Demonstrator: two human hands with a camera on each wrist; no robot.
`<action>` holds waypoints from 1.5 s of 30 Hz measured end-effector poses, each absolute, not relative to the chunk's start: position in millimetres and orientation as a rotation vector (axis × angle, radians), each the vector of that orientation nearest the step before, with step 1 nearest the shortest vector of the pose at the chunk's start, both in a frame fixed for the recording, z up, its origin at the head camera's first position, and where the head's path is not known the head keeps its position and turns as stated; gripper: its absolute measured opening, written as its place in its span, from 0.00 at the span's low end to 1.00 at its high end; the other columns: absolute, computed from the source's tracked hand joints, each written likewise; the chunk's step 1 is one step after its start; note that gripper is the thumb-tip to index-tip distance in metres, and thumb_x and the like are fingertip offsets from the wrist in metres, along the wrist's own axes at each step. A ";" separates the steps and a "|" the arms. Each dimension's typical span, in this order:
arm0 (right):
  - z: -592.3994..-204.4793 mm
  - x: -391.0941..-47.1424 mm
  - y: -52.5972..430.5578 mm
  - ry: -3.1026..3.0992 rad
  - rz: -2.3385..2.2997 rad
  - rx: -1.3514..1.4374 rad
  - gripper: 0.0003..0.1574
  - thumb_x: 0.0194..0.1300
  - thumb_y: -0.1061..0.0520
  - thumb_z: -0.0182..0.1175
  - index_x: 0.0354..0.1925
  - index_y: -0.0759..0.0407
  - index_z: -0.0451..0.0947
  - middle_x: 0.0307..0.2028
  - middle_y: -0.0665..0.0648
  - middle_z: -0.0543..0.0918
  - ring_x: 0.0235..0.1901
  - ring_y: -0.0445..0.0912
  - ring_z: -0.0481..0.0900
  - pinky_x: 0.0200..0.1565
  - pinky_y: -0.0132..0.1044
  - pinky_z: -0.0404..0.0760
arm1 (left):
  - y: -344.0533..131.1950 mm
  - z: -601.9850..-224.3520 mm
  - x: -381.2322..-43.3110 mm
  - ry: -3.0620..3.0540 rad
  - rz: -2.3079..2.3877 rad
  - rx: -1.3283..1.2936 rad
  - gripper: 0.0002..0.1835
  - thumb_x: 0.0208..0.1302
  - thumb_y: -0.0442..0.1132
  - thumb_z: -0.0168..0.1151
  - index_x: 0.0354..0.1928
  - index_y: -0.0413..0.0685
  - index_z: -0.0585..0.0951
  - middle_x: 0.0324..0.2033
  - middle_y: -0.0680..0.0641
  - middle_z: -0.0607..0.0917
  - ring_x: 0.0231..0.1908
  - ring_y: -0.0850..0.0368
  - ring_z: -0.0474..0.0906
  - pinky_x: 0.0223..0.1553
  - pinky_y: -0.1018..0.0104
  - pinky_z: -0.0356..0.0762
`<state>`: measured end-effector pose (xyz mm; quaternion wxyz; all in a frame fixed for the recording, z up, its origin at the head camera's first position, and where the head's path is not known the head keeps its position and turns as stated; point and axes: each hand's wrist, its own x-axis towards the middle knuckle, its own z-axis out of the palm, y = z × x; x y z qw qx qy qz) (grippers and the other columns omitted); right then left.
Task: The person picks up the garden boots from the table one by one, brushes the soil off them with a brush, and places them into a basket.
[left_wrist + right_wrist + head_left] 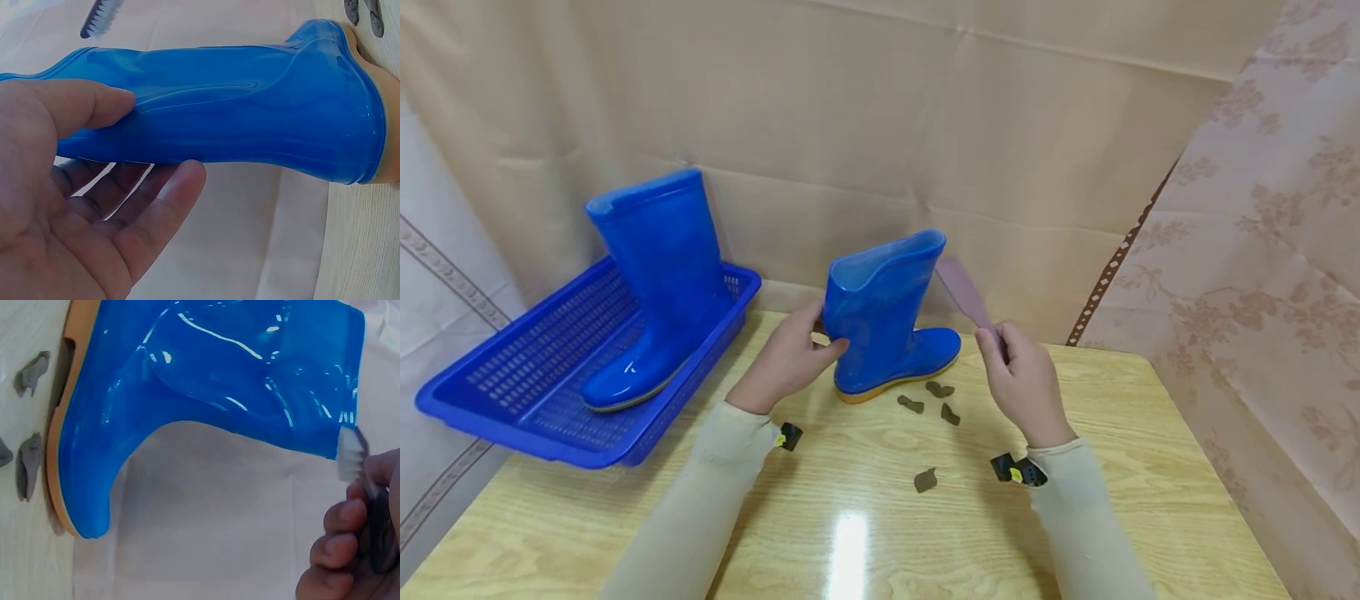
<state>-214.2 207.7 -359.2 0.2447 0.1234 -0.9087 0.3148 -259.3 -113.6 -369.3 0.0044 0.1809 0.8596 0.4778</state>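
A blue rubber boot [876,329] with a tan sole stands upright on the wooden table. My left hand [784,360] grips the back of its shaft; in the left wrist view the thumb [109,106] lies on one face and the fingers bend round the other. My right hand [1026,387] holds a brush [962,293] by its handle, to the right of the boot. The right wrist view shows white bristles [349,456] at the rim of the shaft. Several brown mud-like pieces [939,389] lie near the sole.
At the left is a blue plastic basket [542,446] with a second blue boot [662,267] standing in it. One more brown piece [926,480] lies nearer the front of the wooden table [970,550]. A beige curtain [880,125] hangs close behind.
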 end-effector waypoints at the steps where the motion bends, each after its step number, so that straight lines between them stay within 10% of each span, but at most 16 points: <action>1: -360.3 -214.5 207.2 -2.486 0.857 0.354 0.19 0.81 0.47 0.53 0.35 0.57 0.74 0.19 0.51 0.67 0.15 0.45 0.62 0.17 0.36 0.61 | -113.4 -369.3 -259.4 2.690 1.499 0.573 0.25 0.73 0.40 0.65 0.68 0.48 0.71 0.55 0.47 0.82 0.54 0.47 0.79 0.55 0.45 0.81; 45: -412.5 -187.4 253.9 -3.300 0.450 -0.195 0.27 0.82 0.54 0.34 0.44 0.78 0.68 0.21 0.62 0.76 0.18 0.52 0.75 0.19 0.42 0.72 | -108.5 -368.8 -257.8 2.643 1.520 0.583 0.26 0.74 0.40 0.62 0.71 0.52 0.69 0.61 0.47 0.80 0.57 0.48 0.78 0.58 0.44 0.80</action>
